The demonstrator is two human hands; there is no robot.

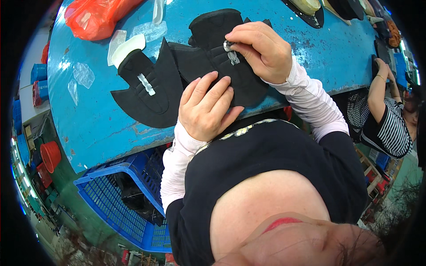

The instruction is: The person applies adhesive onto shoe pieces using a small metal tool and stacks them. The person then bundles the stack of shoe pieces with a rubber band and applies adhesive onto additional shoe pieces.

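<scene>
Black flat shaped pieces, like shoe uppers, lie on the blue table. On the left black piece (132, 84) sits a narrow whitish strip (146, 84). My left hand (207, 106) rests with its fingers stretched out on the lower left edge of the right black piece (217, 27). Above that same piece, my right hand (262, 48) pinches a small whitish wad (227, 46) between thumb and fingertips. Just below the wad, a crumpled translucent strip (233, 57) lies on the black surface; whether the two are joined I cannot tell.
A white curved piece (128, 49) touches the left black piece. Clear plastic scraps (83, 74) and an orange plastic bag (95, 20) lie on the table (102, 133). A blue crate (115, 195) with dark contents stands below the front edge. Another person (386, 115) works at right.
</scene>
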